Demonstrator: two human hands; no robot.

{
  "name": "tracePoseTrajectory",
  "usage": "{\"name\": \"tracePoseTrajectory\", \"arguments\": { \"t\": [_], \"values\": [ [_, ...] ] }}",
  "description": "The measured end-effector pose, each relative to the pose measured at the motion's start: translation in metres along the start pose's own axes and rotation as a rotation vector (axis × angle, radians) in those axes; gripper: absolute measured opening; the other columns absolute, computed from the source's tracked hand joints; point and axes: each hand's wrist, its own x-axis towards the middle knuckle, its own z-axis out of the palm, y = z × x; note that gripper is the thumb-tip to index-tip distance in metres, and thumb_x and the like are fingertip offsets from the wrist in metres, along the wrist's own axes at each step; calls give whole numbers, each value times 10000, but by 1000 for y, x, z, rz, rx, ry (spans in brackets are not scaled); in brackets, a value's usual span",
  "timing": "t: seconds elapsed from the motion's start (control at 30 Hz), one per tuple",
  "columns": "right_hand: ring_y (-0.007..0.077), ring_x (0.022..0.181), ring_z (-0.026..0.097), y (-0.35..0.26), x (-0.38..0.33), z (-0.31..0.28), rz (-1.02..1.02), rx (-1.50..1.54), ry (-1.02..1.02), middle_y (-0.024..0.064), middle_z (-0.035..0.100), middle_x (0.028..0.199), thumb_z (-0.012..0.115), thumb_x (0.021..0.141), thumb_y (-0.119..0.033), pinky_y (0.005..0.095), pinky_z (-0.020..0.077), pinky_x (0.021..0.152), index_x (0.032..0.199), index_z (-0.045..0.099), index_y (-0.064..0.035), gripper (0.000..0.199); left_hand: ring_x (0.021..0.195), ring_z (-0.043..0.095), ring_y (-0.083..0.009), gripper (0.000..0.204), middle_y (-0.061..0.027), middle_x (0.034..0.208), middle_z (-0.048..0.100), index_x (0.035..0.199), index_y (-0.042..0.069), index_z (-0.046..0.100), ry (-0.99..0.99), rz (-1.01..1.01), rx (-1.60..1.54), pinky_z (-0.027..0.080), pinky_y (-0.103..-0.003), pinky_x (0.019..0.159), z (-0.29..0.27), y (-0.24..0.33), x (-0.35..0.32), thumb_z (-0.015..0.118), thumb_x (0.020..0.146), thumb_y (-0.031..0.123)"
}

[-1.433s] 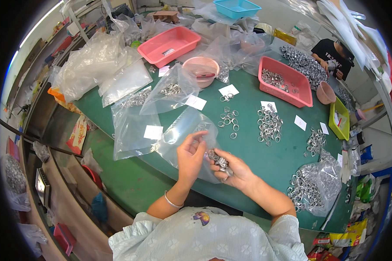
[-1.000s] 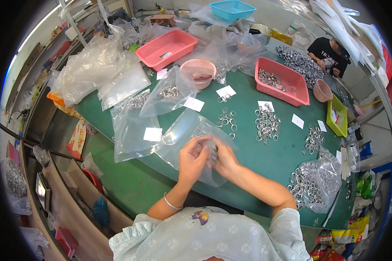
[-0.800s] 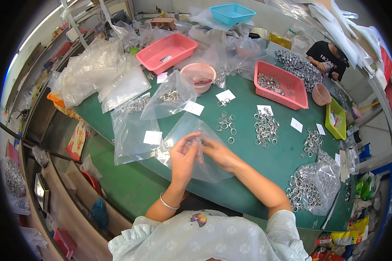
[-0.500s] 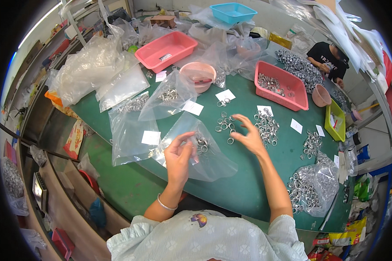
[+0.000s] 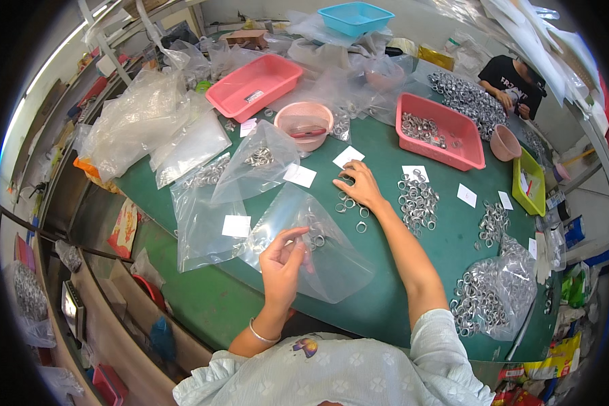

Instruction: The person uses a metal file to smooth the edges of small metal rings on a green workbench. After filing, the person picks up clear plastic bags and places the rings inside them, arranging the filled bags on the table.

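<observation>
My left hand [image 5: 283,264] is closed on the near side of a clear plastic bag [image 5: 338,271], which lies at the table's front edge with several metal rings [image 5: 316,238] inside. My right hand [image 5: 361,185] reaches over a small group of silver metal rings [image 5: 361,227]. Its bent fingers close at the far rings, just below a white card [image 5: 348,157]; the fingertips partly hide what they grip. A larger pile of rings [image 5: 418,203] lies to the right of that hand, below another white card [image 5: 415,173].
Filled clear bags [image 5: 258,159] lie to the left. A pink tray [image 5: 465,153] with rings, a pink bowl [image 5: 306,115] and a red tray [image 5: 250,91] stand farther back. A bag of rings [image 5: 497,301] sits at right. A person [image 5: 511,88] works at the far right.
My right hand has moved away from me and slightly left, its spread fingers now bent down onto the far rings. The left hand and its bag have hardly moved.
</observation>
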Motion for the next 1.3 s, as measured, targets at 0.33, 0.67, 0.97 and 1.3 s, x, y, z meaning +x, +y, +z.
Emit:
{"name": "tracePoseTrajectory", "arguments": {
  "t": [0.33, 0.67, 0.97, 1.3],
  "values": [
    [342, 1204, 349, -39, -46, -34, -166, -108, -134, 128, 436, 1250, 734, 631, -490, 466, 266, 1008, 1171, 549, -76, 705, 592, 506, -89, 215, -30, 821, 480, 1057, -72, 573, -16, 12, -17, 426, -219, 526, 1, -1, 0, 496, 859, -40],
    [271, 1038, 444, -32, -43, -23, -123, 85, -150, 74, 492, 1063, 746, 673, -241, 405, 343, 913, 950, 606, -84, 348, 585, 481, -73, 233, -45, 788, 527, 1065, -67, 573, 10, 22, 31, 414, -211, 472, 5, -3, -3, 501, 852, -6],
    [318, 776, 573, -31, -42, -22, -107, 55, -163, 104, 526, 887, 616, 769, -160, 407, 470, 678, 865, 593, -48, 150, 568, 451, -64, 247, -19, 667, 502, 1089, -60, 557, 14, 1, 52, 393, -203, 460, 10, -7, -3, 490, 858, -4],
    [50, 467, 421, -34, -39, -38, 663, 1046, 88, 50, 587, 689, 595, 798, -78, 193, 283, 392, 912, 640, 26, 160, 566, 483, -84, 227, -13, 668, 513, 1087, -37, 569, -48, -11, 0, 414, -218, 526, 7, -9, -3, 514, 876, 28]
  ]
}}
